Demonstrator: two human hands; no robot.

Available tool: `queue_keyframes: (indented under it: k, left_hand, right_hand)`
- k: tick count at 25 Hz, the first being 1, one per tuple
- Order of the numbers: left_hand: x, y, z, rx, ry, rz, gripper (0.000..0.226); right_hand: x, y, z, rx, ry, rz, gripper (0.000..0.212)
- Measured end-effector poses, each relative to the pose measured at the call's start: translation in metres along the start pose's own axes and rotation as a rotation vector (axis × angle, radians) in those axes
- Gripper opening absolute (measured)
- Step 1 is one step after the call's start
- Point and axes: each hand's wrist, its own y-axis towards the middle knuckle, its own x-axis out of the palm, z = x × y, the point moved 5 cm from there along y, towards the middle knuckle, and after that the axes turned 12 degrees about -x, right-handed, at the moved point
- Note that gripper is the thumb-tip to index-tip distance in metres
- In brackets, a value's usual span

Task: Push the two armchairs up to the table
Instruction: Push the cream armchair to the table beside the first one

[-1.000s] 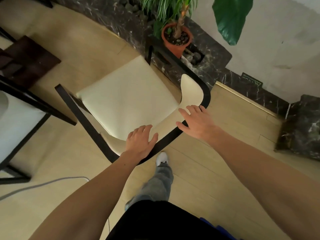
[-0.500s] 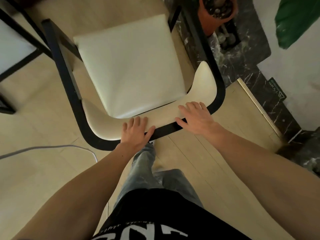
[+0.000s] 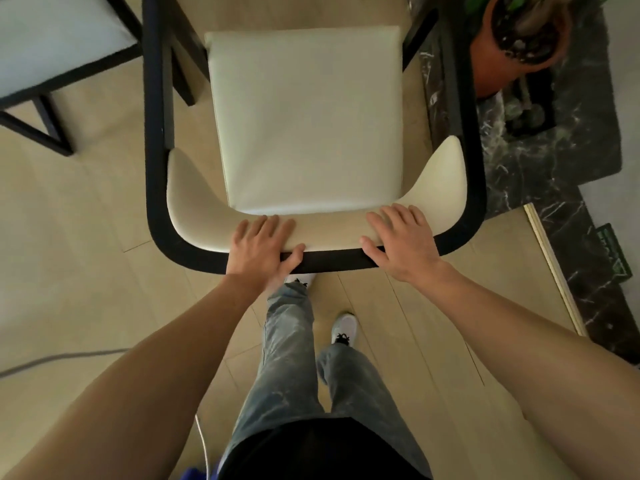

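Observation:
An armchair [image 3: 304, 116] with a cream seat and a curved black frame stands right in front of me, its backrest nearest my body. My left hand [image 3: 259, 247] lies on the backrest left of centre, fingers over the cream pad and thumb hooked on the black rail. My right hand [image 3: 401, 244] holds the same backrest right of centre, thumb on the rail. A white-topped piece with a black frame [image 3: 52, 39] shows at the top left; I cannot tell whether it is the table or the other armchair.
A terracotta plant pot [image 3: 519, 53] sits on a dark marble ledge [image 3: 554, 150] close to the chair's right arm. A grey cable [image 3: 52, 358] crosses the wooden floor at the left. My legs [image 3: 291, 341] stand just behind the backrest.
The armchair has swung from a diagonal to square in front of me and sits closer to the white-topped piece. Both hands stayed on the backrest, and I have stepped up behind it.

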Motion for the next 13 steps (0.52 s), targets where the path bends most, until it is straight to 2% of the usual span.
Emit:
queue_keyframes:
  k: [5,13]
  left_hand:
    - [-0.0004,-0.0008,-0.0011,-0.009,-0.045,0.102,0.057]
    - [0.0016,0.0048,-0.0053,0.006,-0.044,0.139,0.058]
  right_hand:
    - [0.0037,-0.0011,-0.0001,-0.013,-0.028,0.228,0.051]
    - [0.0065,0.0059,0.005,-0.037,-0.019,0.333,0.048]
